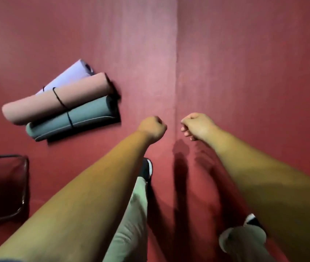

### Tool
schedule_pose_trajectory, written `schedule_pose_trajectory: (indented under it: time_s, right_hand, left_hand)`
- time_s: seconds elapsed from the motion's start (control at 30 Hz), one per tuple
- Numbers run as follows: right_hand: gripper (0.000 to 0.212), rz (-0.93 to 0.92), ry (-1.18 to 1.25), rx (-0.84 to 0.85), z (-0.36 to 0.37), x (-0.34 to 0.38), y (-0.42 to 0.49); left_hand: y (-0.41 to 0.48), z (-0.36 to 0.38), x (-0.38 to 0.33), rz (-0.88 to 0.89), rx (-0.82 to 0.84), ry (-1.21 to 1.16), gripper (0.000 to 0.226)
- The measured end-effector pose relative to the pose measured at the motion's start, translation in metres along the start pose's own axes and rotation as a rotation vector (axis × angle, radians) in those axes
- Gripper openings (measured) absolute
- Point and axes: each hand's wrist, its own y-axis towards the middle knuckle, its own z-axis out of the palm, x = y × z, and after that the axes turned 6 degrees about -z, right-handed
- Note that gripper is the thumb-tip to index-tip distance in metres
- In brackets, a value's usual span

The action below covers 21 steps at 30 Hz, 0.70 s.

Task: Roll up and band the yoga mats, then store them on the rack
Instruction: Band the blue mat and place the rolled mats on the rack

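Note:
Three rolled yoga mats lie stacked on a black rack (116, 118) fixed to the red wall at left. A lilac mat (71, 75) is on top, a pink mat (56, 99) in the middle and a grey-green mat (71, 120) at the bottom. A thin black band (59, 100) circles each roll. Both of my arms stretch forward to the right of the rack. My left hand (152, 127) is a closed fist holding nothing. Close beside it, my right hand (195, 125) has its fingers curled in, also holding nothing. Neither hand touches a mat.
Two red walls meet in a corner seam (177, 72) straight ahead. A dark metal-framed stand (5, 184) sits at the lower left. My legs in light trousers and dark shoes (146, 168) stand on the red floor below my arms.

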Motion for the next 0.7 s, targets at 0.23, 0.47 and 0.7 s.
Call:
schedule_pose_trajectory:
  time_s: [0.23,0.47,0.7]
  right_hand:
    - [0.02,-0.045,-0.054,0.161,0.236,0.07,0.137]
    - [0.002,-0.04,-0.18,0.18,0.364,0.065,0.244]
    - [0.085,-0.102,0.102,0.15,0.427,0.048,0.329]
  left_hand:
    - [0.147,-0.103,0.212,-0.174,-0.206,0.003,0.024]
    - [0.269,-0.111,0.339,-0.143,-0.248,0.102,0.07]
    - [0.329,-0.1,0.396,-0.013,-0.363,0.387,0.111]
